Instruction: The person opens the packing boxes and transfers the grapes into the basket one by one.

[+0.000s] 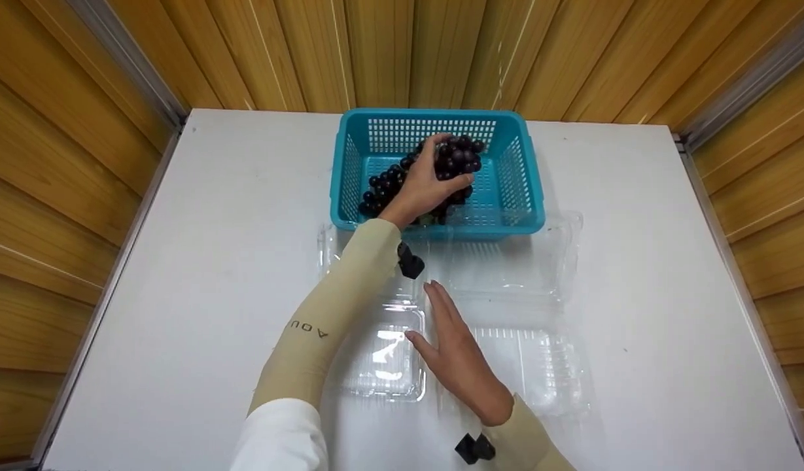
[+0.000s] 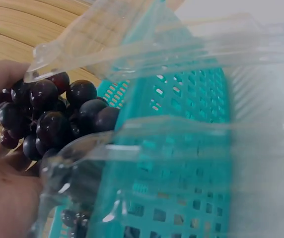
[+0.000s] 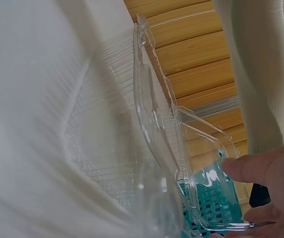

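Observation:
My left hand (image 1: 422, 184) reaches into the blue plastic basket (image 1: 434, 114) and grips a bunch of dark grapes (image 1: 459, 156) between thumb and fingers. In the left wrist view the round purple-black grapes (image 2: 52, 126) lie against the palm, partly behind a clear plastic lid edge. More grapes (image 1: 379, 190) rest in the basket beneath the wrist. Over two clear plastic clamshell boxes, my right hand (image 1: 459, 353) is held with its fingers straight and thumb apart. Close to its fingers in the right wrist view is a transparent box edge (image 3: 152, 114).
The left clamshell box (image 1: 382, 366) and the right one (image 1: 532, 369) lie open side by side on the white table (image 1: 231, 248). Their raised lids (image 1: 506, 268) lean toward the basket's front, one overlapping its rim. Wood-patterned walls (image 1: 441, 52) enclose the table's back and sides.

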{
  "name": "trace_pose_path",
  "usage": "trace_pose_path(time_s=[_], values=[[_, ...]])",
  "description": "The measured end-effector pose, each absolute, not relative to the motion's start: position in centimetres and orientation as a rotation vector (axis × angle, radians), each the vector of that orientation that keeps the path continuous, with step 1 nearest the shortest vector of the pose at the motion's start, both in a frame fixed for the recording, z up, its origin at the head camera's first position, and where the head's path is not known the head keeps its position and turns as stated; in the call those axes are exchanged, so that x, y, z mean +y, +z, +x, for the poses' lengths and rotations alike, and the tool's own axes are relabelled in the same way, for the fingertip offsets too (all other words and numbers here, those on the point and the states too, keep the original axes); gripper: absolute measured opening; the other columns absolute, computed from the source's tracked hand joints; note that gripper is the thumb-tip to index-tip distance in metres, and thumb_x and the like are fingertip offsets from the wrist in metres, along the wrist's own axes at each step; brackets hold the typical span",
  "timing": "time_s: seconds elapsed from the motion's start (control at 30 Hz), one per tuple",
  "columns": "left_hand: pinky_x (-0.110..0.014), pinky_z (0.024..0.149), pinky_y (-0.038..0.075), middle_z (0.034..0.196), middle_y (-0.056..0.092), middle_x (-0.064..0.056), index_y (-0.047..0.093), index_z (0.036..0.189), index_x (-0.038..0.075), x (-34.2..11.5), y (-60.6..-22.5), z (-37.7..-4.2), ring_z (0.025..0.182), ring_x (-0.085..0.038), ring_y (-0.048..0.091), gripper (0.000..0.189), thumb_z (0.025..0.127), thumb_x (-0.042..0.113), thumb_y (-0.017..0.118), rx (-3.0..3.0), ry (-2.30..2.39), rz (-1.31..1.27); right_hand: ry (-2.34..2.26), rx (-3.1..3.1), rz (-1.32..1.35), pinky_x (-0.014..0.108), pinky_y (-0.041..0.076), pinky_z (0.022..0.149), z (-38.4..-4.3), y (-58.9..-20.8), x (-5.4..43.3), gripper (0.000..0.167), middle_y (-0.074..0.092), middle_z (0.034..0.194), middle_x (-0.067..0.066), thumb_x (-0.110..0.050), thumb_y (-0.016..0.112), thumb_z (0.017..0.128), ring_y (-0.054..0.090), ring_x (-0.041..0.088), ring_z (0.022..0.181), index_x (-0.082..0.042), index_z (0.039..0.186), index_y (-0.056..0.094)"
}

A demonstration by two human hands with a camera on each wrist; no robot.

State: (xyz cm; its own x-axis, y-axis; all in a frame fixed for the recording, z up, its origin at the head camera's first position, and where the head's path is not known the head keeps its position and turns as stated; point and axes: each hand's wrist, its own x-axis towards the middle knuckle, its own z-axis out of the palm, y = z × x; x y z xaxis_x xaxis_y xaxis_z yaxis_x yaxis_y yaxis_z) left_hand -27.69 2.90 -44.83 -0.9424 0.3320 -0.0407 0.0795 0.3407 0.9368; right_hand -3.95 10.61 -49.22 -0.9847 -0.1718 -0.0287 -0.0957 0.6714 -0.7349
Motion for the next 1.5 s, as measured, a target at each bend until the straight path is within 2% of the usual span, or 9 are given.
trace_pose_path(time_s=[0.2,0.33,0.43,0.73,0.93,1.5], values=[[-0.049,0.116,0.031,0.155,0.031,-0.001,0.021,0.147,0.033,3.2,-45.4,-27.8,0.139,-0.020,0.034,0.083,0.083,0.046,0.072,2.387,1.632,0.327,-1.218,2.780,-0.228,0.045,0.031,0.115,-3.8,-49.3,10.8,0.081,0.021,0.160,0.012,-0.029,0.068,0.091,0.027,0.026,0.147,-0.011,0.154,0.020],[-0.039,0.109,0.041,0.138,0.049,-0.003,0.026,0.146,0.026,3.1,-45.6,-27.7,0.130,-0.018,0.045,0.075,0.087,0.038,0.071,2.418,1.634,0.355,-1.222,2.796,-0.253,0.046,0.031,0.115,-3.8,-49.3,10.9,0.079,0.024,0.159,0.014,-0.028,0.067,0.091,0.029,0.027,0.146,-0.008,0.153,0.023],[-0.034,0.105,0.044,0.125,0.056,-0.003,0.032,0.143,0.022,3.1,-45.6,-27.7,0.123,-0.017,0.050,0.066,0.090,0.031,0.068,2.438,1.639,0.393,-1.210,2.805,-0.260,0.046,0.032,0.115,-3.9,-49.4,11.0,0.078,0.024,0.158,0.014,-0.028,0.067,0.091,0.030,0.027,0.145,-0.007,0.152,0.023],[-0.033,0.103,0.044,0.126,0.056,-0.002,0.039,0.139,0.023,2.9,-44.9,-27.2,0.121,-0.013,0.050,0.052,0.093,0.034,0.063,2.457,1.591,0.431,-1.200,2.774,-0.226,0.046,0.031,0.115,-3.8,-48.8,11.1,0.079,0.022,0.160,0.010,-0.030,0.067,0.091,0.029,0.027,0.146,-0.012,0.153,0.022],[-0.032,0.101,0.045,0.128,0.056,-0.001,0.043,0.136,0.023,2.6,-44.4,-26.8,0.120,-0.011,0.050,0.043,0.097,0.035,0.057,2.441,1.590,0.459,-1.223,2.786,-0.248,0.045,0.033,0.114,-3.9,-48.2,11.3,0.076,0.027,0.158,0.008,-0.030,0.068,0.090,0.032,0.025,0.145,-0.015,0.152,0.026],[-0.034,0.108,0.041,0.128,0.057,0.001,0.046,0.138,0.021,0.8,-43.2,-25.5,0.121,-0.009,0.051,0.042,0.098,0.033,0.054,2.569,1.524,0.628,-1.281,2.893,-0.281,0.044,0.036,0.113,-5.0,-47.5,13.1,0.067,0.039,0.153,0.005,-0.028,0.068,0.091,0.039,0.022,0.141,-0.014,0.148,0.036]])
